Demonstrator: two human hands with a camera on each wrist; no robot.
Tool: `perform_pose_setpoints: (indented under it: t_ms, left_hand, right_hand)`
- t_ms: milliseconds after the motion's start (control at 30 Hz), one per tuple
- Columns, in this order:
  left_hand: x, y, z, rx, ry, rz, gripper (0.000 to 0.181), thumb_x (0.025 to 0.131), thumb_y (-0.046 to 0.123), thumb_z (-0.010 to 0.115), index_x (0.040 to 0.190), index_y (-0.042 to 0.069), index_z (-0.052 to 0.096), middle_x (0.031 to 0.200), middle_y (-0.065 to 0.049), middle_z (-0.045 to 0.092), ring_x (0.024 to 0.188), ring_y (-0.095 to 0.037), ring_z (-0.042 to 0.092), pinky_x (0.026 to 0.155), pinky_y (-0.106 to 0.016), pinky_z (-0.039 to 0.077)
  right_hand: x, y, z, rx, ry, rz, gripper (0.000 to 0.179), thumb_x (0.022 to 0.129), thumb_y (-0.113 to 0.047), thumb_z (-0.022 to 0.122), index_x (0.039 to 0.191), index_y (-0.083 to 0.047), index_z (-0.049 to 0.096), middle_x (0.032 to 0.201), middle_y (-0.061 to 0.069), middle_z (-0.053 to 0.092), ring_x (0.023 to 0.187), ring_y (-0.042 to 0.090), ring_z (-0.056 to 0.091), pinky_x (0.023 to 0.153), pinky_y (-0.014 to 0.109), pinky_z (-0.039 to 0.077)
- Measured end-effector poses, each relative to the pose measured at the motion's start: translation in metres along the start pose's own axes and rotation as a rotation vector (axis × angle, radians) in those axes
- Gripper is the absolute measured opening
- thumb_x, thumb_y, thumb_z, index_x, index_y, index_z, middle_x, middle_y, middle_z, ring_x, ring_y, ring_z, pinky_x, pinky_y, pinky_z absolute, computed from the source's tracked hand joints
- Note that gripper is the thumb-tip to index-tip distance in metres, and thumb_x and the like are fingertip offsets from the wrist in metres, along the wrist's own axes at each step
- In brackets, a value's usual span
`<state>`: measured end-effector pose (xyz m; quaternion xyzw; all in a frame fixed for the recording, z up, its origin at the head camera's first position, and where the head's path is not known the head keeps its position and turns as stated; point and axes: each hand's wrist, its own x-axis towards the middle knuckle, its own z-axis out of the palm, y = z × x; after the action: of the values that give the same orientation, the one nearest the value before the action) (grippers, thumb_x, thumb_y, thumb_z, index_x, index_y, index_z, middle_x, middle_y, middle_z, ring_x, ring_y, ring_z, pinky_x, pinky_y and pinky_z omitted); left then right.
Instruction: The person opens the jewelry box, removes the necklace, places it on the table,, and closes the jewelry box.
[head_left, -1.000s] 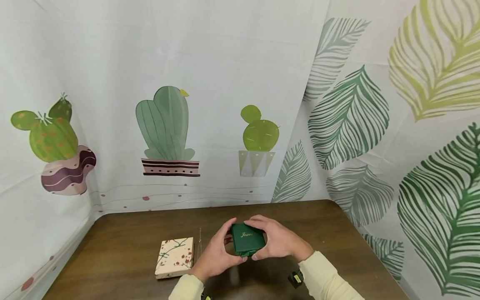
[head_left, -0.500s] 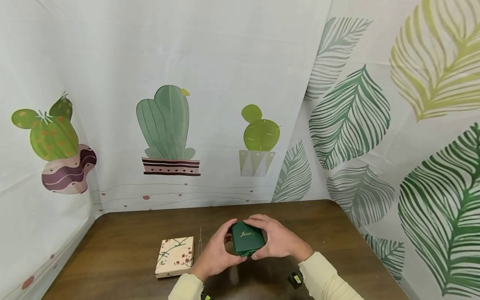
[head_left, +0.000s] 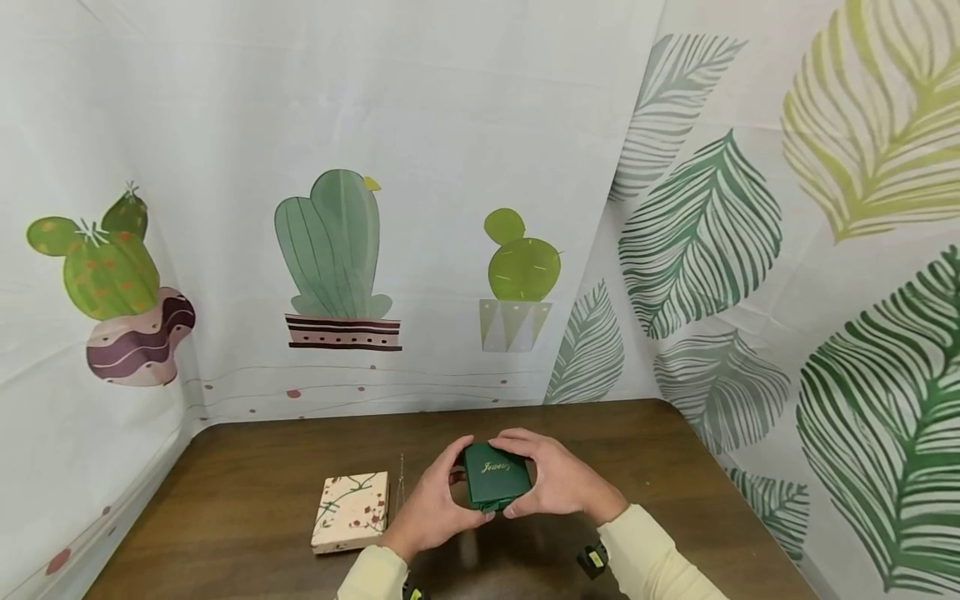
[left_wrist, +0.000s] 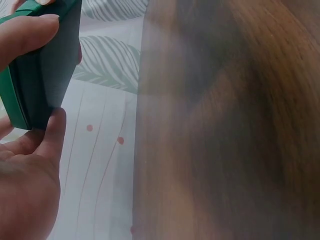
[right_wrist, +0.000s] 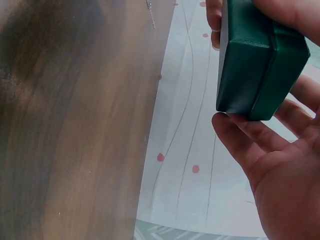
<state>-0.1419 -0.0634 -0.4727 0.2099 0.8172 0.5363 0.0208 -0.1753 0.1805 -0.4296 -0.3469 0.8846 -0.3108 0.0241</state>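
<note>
A small dark green jewelry box [head_left: 497,479] with gold lettering on its lid is held between both hands above the table. My left hand [head_left: 435,502] grips its left side, thumb at the near edge and fingers at the far side. On the right side, my right hand [head_left: 558,479] holds it the same way. In the left wrist view the thumb presses on the box [left_wrist: 37,80] near its seam. The right wrist view shows the box [right_wrist: 250,70] with lid and base together, fingertips beneath it. A thin silvery chain [head_left: 401,477] lies left of the left hand.
A flat cream box [head_left: 351,510] with a red-flower and branch print lies on the brown wooden table [head_left: 262,467], left of the chain. Behind the table hang white cloths [head_left: 435,167] printed with cacti and leaves.
</note>
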Motion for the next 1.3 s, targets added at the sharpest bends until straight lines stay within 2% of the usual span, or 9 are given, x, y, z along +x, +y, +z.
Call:
perform_pose_setpoints:
  t_ms: [267,500,767,1067,1300]
  left_hand:
    - [0.0002,0.0023,-0.0004,0.002,-0.01,-0.018,0.102,0.08,0.029,0.09,0.162,0.013,0.031,0.148,-0.013,0.054,0.129,-0.033,0.06,0.108,-0.053,0.051]
    - [-0.0002,0.0033,-0.0008,0.019,-0.004,-0.015,0.105,0.079,0.03,0.091,0.162,0.013,0.03,0.146,-0.012,0.055,0.128,-0.031,0.061,0.106,-0.052,0.052]
    - [-0.0014,0.0013,-0.0001,0.035,-0.013,-0.018,0.107,0.079,0.033,0.091,0.163,0.013,0.028,0.147,-0.012,0.055,0.128,-0.029,0.061,0.107,-0.049,0.052]
    - [-0.0017,-0.0012,0.0018,0.031,0.003,-0.015,0.109,0.078,0.034,0.091,0.163,0.012,0.027,0.148,-0.012,0.053,0.128,-0.028,0.06,0.107,-0.046,0.052]
    - [-0.0024,-0.0001,0.003,0.024,-0.006,0.001,0.112,0.079,0.037,0.091,0.165,0.012,0.023,0.155,-0.012,0.047,0.132,-0.028,0.057,0.109,-0.048,0.051]
  right_hand:
    - [-0.0005,0.001,-0.0014,-0.001,-0.011,-0.016,0.087,0.071,-0.04,0.092,0.147,-0.015,0.059,0.15,0.003,0.056,0.124,0.024,0.059,0.092,0.029,0.053]
    - [-0.0013,0.0011,-0.0005,0.01,0.001,-0.033,0.086,0.071,-0.038,0.093,0.147,-0.015,0.06,0.151,0.003,0.055,0.126,0.024,0.059,0.094,0.031,0.053]
    - [-0.0038,-0.0017,-0.0025,0.022,-0.018,0.003,0.086,0.073,-0.04,0.092,0.148,-0.014,0.059,0.152,0.004,0.054,0.126,0.026,0.059,0.093,0.034,0.055]
    - [-0.0025,-0.0021,-0.0039,0.01,-0.012,-0.011,0.087,0.071,-0.039,0.092,0.147,-0.013,0.06,0.152,0.007,0.055,0.126,0.026,0.059,0.091,0.028,0.053]
    - [-0.0036,-0.0011,-0.0035,0.018,-0.005,-0.016,0.087,0.07,-0.037,0.093,0.146,-0.013,0.061,0.152,0.005,0.054,0.128,0.028,0.058,0.092,0.03,0.054]
